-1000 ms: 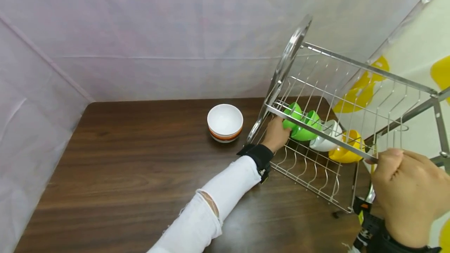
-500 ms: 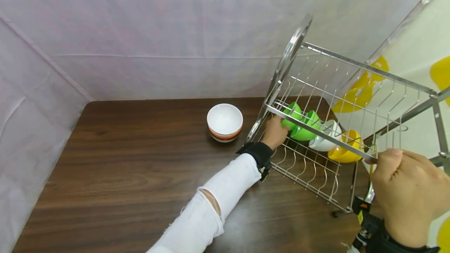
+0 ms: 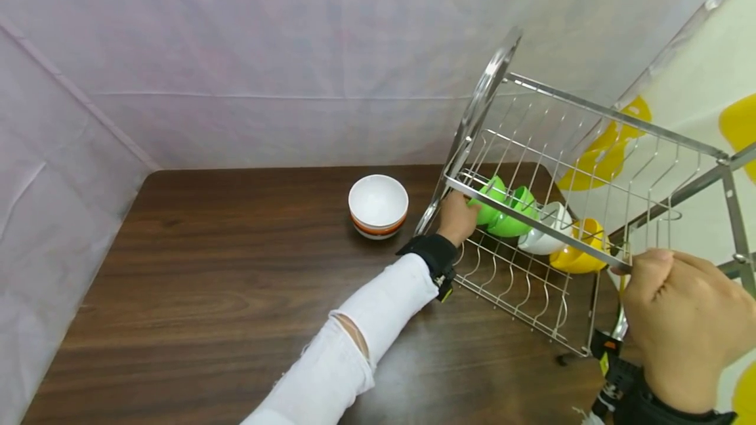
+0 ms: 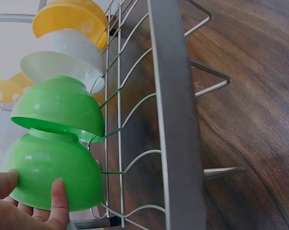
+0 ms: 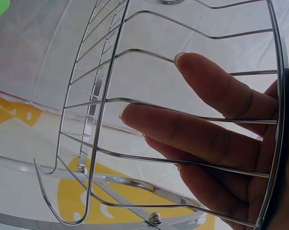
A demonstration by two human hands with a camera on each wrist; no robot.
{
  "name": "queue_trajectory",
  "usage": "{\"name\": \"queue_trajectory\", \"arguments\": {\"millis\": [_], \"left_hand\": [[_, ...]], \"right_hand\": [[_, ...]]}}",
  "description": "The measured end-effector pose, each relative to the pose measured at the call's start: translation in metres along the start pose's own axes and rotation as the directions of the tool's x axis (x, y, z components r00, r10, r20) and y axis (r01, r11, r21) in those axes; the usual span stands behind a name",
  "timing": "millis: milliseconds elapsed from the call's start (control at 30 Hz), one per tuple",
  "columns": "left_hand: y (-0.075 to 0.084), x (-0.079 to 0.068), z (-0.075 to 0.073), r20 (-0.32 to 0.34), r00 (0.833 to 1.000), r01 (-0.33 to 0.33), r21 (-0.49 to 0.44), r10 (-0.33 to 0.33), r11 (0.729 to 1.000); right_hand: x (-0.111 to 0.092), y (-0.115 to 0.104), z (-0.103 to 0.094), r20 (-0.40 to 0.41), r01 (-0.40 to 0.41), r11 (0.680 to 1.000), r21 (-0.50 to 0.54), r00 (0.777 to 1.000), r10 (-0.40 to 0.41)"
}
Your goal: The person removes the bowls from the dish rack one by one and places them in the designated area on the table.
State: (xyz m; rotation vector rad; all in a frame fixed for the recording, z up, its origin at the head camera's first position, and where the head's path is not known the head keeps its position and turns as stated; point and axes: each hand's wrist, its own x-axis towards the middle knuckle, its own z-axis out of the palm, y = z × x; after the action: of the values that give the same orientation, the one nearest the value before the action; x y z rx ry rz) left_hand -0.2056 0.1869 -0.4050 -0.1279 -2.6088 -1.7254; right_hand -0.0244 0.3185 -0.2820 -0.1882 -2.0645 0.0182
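Observation:
At the left end of the rack's lower tier, my left hand (image 3: 457, 218) holds a green bowl (image 4: 53, 167), thumb and fingers spread over its outside. A second green bowl (image 4: 58, 105) stands right beside it, tilted in the wires. Farther along the row are a white bowl (image 4: 63, 55) and a yellow bowl (image 4: 72, 19). My right hand (image 3: 688, 320) grips the front corner of the upper tier of the metal dish rack (image 3: 537, 223). In the right wrist view, that hand's fingers (image 5: 197, 129) reach among the upper tier's wires (image 5: 183, 105).
Left of the rack, a short stack of bowls (image 3: 378, 202), white inside with an orange band below, stands on the dark wooden table (image 3: 236, 267). A pale cloth wall (image 3: 266, 71) hangs behind. Yellow-patterned cloth (image 3: 697, 169) hangs at the right.
My left hand has shifted slightly left, and the end green bowl has shifted a little with it. My right hand has stayed on the rack, nearly still.

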Motion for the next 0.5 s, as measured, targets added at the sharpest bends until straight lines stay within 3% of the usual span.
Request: {"name": "queue_trajectory", "arguments": {"millis": [267, 500], "left_hand": [[0.008, -0.008, -0.006, 0.035, 0.999, -0.009, 0.024, 0.008, 1.0], [0.006, -0.019, -0.026, 0.08, 0.989, -0.126, 0.018, 0.125, 0.992]], "right_hand": [[0.001, 0.001, -0.001, 0.048, -0.002, 1.0, -0.005, 0.999, 0.003], [0.0, 0.002, 0.0, 0.021, 0.007, 1.0, 0.001, 1.0, -0.007]]}}
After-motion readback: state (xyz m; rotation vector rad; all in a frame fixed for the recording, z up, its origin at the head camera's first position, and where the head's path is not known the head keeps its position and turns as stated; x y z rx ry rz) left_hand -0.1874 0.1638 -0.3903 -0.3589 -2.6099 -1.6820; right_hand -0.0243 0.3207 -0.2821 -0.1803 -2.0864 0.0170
